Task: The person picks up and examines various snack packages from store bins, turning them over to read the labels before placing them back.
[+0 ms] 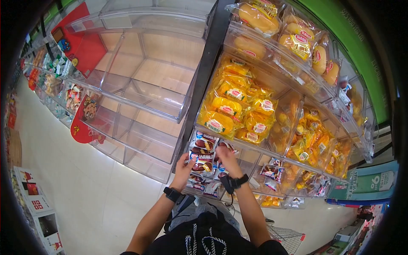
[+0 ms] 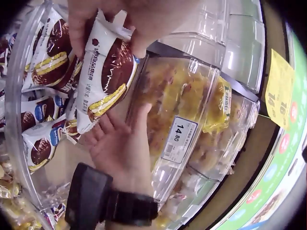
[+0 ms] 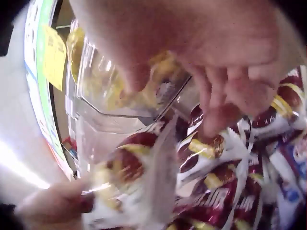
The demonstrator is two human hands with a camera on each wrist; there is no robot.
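Note:
My left hand pinches one end of a chocolate cake packet, a white and brown wrapper picturing a cream-filled cake. That packet stands tilted above a clear bin at waist height. To its right, my right hand reaches over the same bin, its fingers loose and the thumb apart. In the right wrist view, the right fingertips hang right at more chocolate cake packets lying in the bin. Past the held packet, the left wrist view shows the right palm and spread fingers.
Yellow bread packets fill the clear shelf bin above. Bagged rolls sit on the top tier. A bare clear rack stands left, with red signs. Behind the bins' right end is a green sign; a wire cart stands low right.

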